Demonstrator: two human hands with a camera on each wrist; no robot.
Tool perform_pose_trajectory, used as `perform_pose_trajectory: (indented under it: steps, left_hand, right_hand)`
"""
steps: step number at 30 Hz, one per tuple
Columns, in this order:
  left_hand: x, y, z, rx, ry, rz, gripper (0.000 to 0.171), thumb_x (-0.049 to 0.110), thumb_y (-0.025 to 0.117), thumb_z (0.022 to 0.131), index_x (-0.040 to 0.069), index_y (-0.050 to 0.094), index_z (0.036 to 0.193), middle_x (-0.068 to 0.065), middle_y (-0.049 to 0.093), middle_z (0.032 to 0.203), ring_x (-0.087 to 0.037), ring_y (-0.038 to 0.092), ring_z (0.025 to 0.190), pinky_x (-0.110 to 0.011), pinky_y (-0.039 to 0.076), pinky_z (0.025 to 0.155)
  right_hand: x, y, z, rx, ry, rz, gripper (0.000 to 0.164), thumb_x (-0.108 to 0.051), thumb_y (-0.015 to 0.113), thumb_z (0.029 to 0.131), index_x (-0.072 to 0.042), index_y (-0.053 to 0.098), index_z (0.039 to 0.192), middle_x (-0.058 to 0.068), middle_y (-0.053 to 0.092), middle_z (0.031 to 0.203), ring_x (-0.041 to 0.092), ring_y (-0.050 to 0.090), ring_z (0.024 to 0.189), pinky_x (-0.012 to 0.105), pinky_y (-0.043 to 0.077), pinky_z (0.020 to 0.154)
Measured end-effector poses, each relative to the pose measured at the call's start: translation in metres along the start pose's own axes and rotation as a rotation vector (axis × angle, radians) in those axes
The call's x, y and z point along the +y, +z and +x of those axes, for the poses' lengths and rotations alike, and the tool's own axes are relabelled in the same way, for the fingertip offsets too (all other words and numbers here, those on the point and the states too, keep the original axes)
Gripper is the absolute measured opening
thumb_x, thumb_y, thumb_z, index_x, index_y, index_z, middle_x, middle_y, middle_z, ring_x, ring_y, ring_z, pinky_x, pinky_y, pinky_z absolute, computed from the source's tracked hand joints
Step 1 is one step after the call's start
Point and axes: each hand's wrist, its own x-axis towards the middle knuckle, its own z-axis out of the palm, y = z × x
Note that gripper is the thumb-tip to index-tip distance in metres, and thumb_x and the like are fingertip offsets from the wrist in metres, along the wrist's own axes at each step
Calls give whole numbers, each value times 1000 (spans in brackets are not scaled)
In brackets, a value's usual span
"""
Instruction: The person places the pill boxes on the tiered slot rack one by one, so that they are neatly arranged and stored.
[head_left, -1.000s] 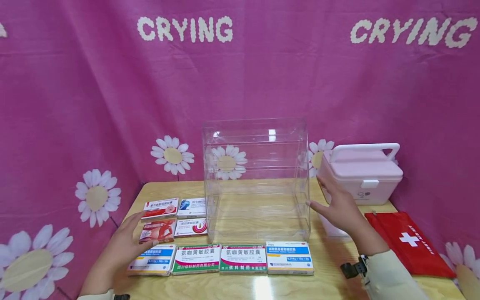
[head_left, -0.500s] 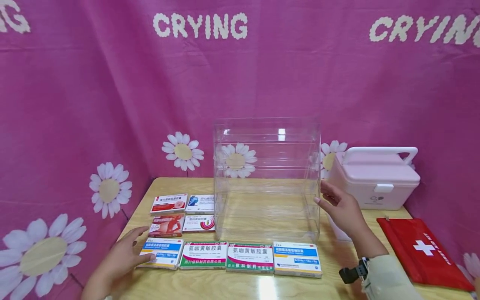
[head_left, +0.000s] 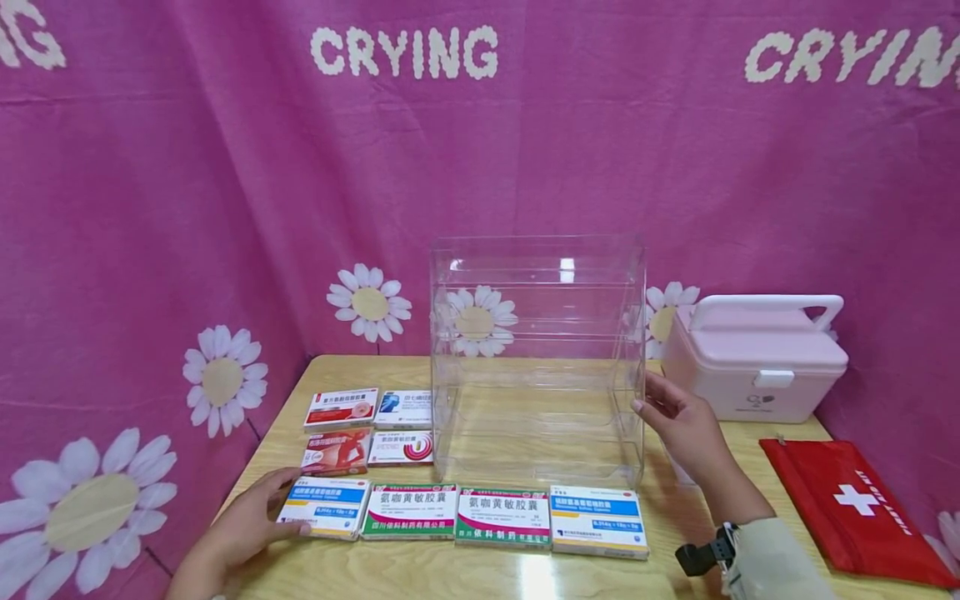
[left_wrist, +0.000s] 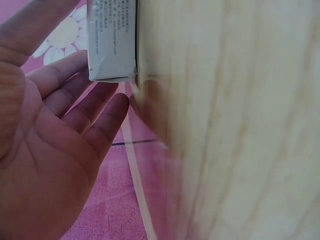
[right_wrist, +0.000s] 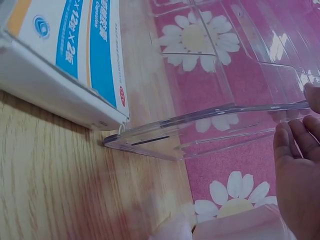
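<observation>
My left hand (head_left: pixel 251 515) grips the left end of a blue-and-white medicine box (head_left: pixel 326 508) lying flat on the table, thumb at its front edge, forefinger at its back corner. The left wrist view shows the white printed side of that box (left_wrist: pixel 112 40) beside my loosely bent fingers. My right hand (head_left: pixel 686 421) holds the right side panel of a clear tiered display rack (head_left: pixel 536 417). In the right wrist view, the panel's edge runs between thumb and fingers (right_wrist: pixel 282 142). Two green-and-white medicine boxes (head_left: pixel 410 512) and another blue-and-white box (head_left: pixel 598 521) continue the front row.
Several smaller red and white medicine boxes (head_left: pixel 341 408) lie left of the rack. A pale pink lidded case (head_left: pixel 750 367) with a handle stands at the back right. In front of it lies a red first aid pouch (head_left: pixel 862 508). A pink curtain (head_left: pixel 562 167) hangs behind.
My left hand has come down from the red boxes to the front-row box and closed on its end. My right hand has stayed by the rack's side. The head view has turned slightly left.
</observation>
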Motion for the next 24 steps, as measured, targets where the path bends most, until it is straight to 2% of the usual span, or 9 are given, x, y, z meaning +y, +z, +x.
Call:
perform_pose_trajectory:
  steps: [9, 14, 17, 21, 24]
  left_hand:
    - [1, 0, 3, -30, -51, 28, 101, 39, 98, 80, -3, 49, 158, -24, 53, 159, -41, 63, 138, -52, 50, 116]
    - [2, 0, 3, -24, -58, 21, 101, 36, 99, 79, -4, 49, 157, -25, 54, 157, -43, 61, 138, -59, 48, 118]
    - [0, 0, 2, -18, -50, 35, 100, 35, 99, 78, -4, 50, 157, -24, 56, 154, -42, 62, 136, -58, 49, 116]
    - [-2, -1, 1, -14, -40, 25, 96, 29, 100, 78, -2, 52, 156, -22, 59, 151, -41, 64, 135, -51, 52, 113]
    - [-4, -2, -1, -13, -39, -7, 94, 23, 100, 77, -1, 53, 155, -20, 60, 149, -39, 65, 133, -37, 54, 107]
  right_hand:
    - [0, 0, -2, -4, 10, 28, 62, -26, 67, 111, -14, 45, 167, 15, 51, 167, 38, 51, 151, 8, 53, 98]
    - [2, 1, -1, -1, 3, 22, 62, -27, 67, 111, -13, 45, 167, 16, 51, 167, 39, 52, 151, 11, 54, 100]
    - [2, 1, -1, 3, 9, 20, 62, -26, 67, 111, -13, 45, 167, 16, 51, 167, 40, 52, 152, 13, 54, 102]
    - [2, 1, -1, 0, 12, 24, 62, -26, 67, 111, -14, 45, 167, 15, 51, 168, 40, 52, 152, 14, 54, 103]
    - [1, 1, -1, -4, 14, 31, 63, -28, 67, 110, -14, 45, 167, 15, 50, 168, 40, 51, 153, 13, 54, 102]
